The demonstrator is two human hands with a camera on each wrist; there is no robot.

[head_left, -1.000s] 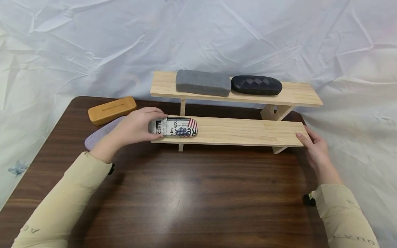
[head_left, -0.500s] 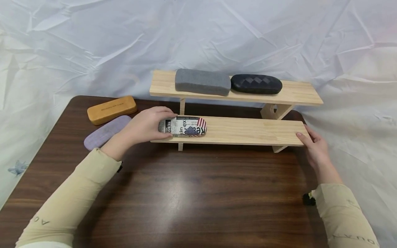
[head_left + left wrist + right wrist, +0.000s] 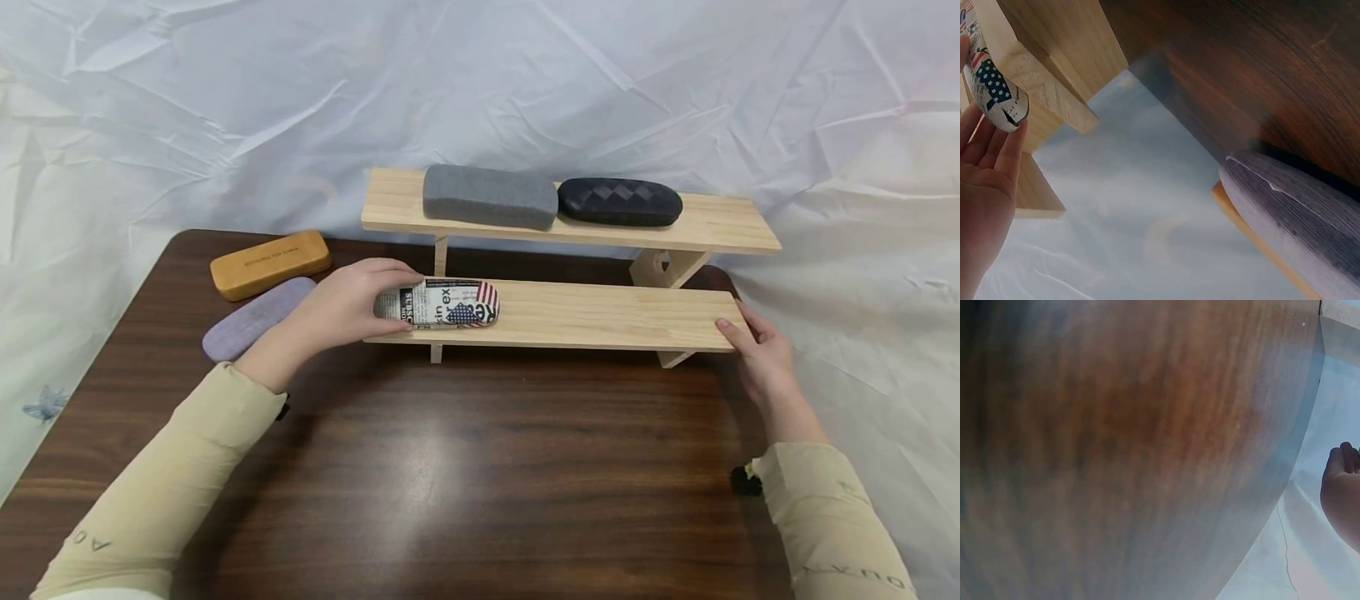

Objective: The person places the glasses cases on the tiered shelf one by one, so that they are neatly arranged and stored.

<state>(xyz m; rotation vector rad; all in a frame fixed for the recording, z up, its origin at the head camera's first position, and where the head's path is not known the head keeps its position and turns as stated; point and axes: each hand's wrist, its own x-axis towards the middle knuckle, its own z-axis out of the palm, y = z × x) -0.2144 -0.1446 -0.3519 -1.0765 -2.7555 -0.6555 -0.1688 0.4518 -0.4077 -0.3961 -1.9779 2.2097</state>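
Observation:
A glasses case (image 3: 453, 303) printed with newsprint and a US flag lies lengthwise along the left part of the lower wooden shelf (image 3: 600, 318). My left hand (image 3: 337, 304) grips its left end, thumb on the near side and fingers on the far side. The left wrist view shows the flag-print case (image 3: 994, 87) from below, at the palm side of the fingers. At the shelf's right end, my right hand (image 3: 767, 362) holds the board, thumb on top and fingers round the edge. The right wrist view catches only part of the right hand (image 3: 1342, 497).
On the upper shelf (image 3: 731, 223) stand a grey glasses case (image 3: 491, 197) and a black one (image 3: 620, 202), side by side. An orange-tan case (image 3: 270, 265) and a lilac case (image 3: 258, 318) lie on the dark wood table (image 3: 487, 467), left of the rack. White cloth (image 3: 480, 83) hangs behind.
The left hand has slid the flag-print case rightward along the lower shelf, then slightly back left in the last half second. My right hand has stayed at the shelf end.

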